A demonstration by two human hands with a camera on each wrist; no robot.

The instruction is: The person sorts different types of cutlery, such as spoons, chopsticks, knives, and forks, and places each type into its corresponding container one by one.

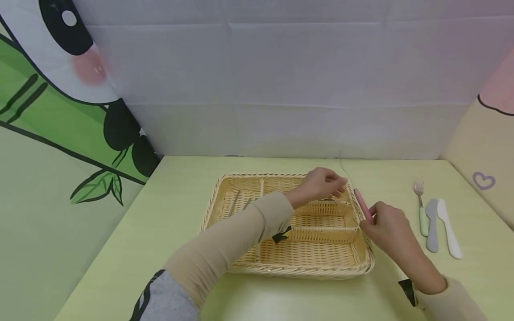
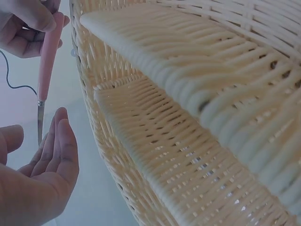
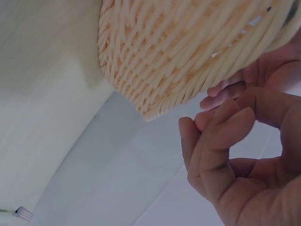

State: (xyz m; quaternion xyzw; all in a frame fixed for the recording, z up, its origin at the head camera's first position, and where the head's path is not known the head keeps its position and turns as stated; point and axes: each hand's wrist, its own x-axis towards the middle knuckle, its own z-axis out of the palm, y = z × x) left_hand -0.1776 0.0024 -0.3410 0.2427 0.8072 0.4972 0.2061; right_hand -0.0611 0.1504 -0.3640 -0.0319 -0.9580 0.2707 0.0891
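Note:
My right hand (image 1: 387, 225) pinches the pink handle of a piece of cutlery (image 1: 363, 206) just outside the basket's right rim. In the left wrist view its slim metal end points down toward my left hand (image 2: 44, 181), whose thumb stands apart from the loosely bent fingers. The metal end overlaps the gap beside those fingertips, so its kind is partly hidden. Under my left hand lies the right back corner of a wicker basket (image 1: 305, 270) with dividers. The right wrist view shows both hands beside its woven edge, with the cutlery hidden.
Slender grey utensils (image 1: 234, 203) lie in the basket's left compartment, partly behind the left sleeve (image 1: 225, 245). On the table's right are a green-handled fork (image 1: 423, 218), a grey knife (image 1: 432, 227) and a white knife (image 1: 450, 231). A thin dark cord (image 2: 19, 87) runs behind the cutlery.

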